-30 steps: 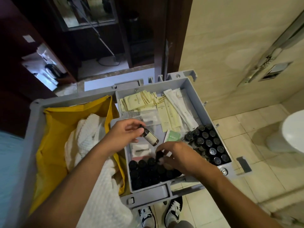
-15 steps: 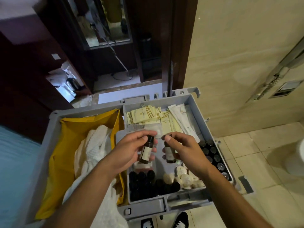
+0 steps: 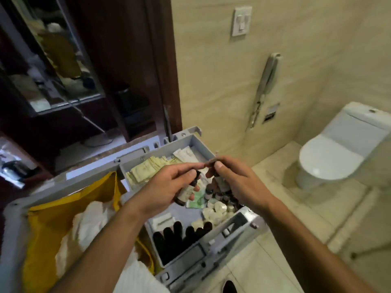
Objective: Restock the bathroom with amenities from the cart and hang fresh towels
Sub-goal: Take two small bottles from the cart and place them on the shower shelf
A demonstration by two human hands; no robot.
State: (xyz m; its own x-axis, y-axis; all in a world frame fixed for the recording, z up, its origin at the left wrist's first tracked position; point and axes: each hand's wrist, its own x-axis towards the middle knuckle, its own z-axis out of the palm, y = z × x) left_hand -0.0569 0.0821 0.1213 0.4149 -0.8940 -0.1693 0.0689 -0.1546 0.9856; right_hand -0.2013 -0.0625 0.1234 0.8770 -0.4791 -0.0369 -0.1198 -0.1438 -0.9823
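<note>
Nearest the person, rows of dark capped bottles (image 3: 179, 235) stand in the front compartment of the grey plastic cart tray (image 3: 239, 220), with white wrapped soaps (image 3: 213, 210) just beyond them. To the left, a yellow linen bag (image 3: 48, 225) holds crumpled white towels (image 3: 88, 227). Above the tray, the left hand (image 3: 169, 187) grips a small brown amenity bottle with a pale label (image 3: 186, 192), its long axis tilted, cap uppermost and away from the person. The right hand (image 3: 234, 178) pinches a second small dark bottle (image 3: 222, 182) by the cap, hanging roughly upright. The fingertips of both hands nearly meet. Both bottles are clear of the tray, so carrying them into the bathroom looks next. Farther off, to the right, stands a white toilet (image 3: 338, 153); the destination counter is out of view.
</note>
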